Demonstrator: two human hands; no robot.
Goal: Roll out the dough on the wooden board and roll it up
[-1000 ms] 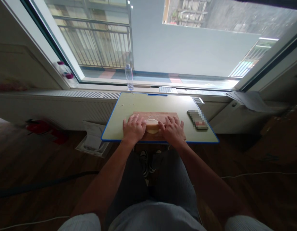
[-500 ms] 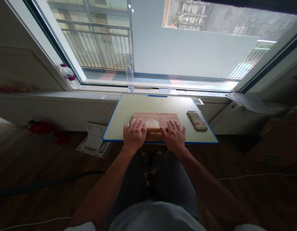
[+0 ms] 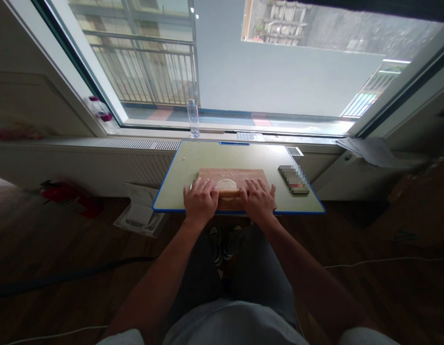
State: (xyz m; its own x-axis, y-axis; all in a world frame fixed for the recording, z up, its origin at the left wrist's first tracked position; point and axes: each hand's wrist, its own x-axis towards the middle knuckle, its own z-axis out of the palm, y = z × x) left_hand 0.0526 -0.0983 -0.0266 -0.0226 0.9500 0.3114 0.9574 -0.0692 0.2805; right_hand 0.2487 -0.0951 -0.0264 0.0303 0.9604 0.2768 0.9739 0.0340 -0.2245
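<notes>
A wooden rolling pin (image 3: 229, 193) lies crosswise over a flat round of pale dough (image 3: 226, 184), whose far part shows beyond the pin. Both rest on a wooden board (image 3: 239, 173) dusted with white bits like flour. My left hand (image 3: 201, 197) is closed over the pin's left end, and my right hand (image 3: 258, 197) over its right end. The ends themselves are hidden under my palms and fingers. Just behind my left fingers, the edge of something shiny shows, too covered to name.
The board sits on a small pale-green table (image 3: 168, 187) with a blue rim. On its right lies a blurred-out flat object (image 3: 294, 179). A clear bottle (image 3: 193, 119) stands on the windowsill behind. A red fire extinguisher (image 3: 60, 191) and a white box (image 3: 139, 218) are on the floor to the left.
Both hands stay on the rolling pin. The dough beyond the pin shows slightly less height, and its near edge no longer stands out below the pin. My right hand has shifted slightly left.
</notes>
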